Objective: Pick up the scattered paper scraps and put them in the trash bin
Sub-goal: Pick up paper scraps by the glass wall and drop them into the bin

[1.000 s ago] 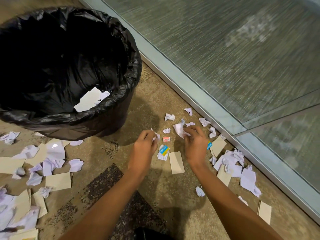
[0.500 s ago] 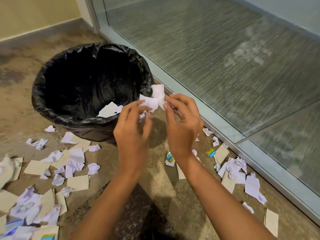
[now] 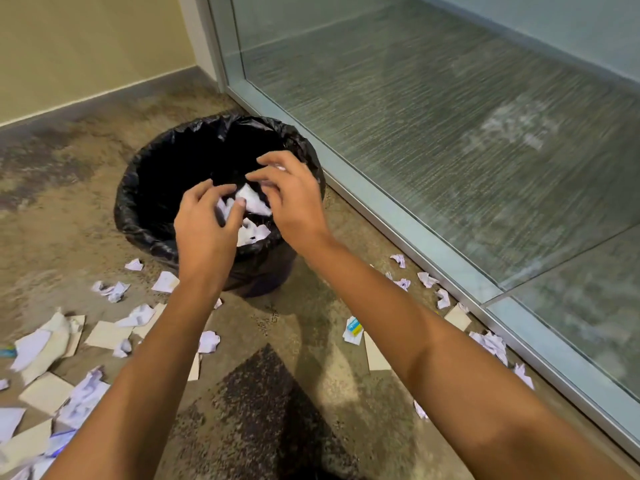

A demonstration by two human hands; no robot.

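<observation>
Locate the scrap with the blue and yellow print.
The blue and yellow scrap lies on the floor right of centre, just under the right forearm, below the trash bin.

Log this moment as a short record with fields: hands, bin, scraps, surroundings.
left hand: over the bin, fingers spread
right hand: over the bin, fingers spread
trash bin: black liner, white scraps inside
falling scraps: between the hands, above the bin
floor scraps: many left of the bin, more along the glass wall

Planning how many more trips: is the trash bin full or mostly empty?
Mostly empty. The trash bin shows a dark liner interior, with only some white scraps near its front rim.
</observation>
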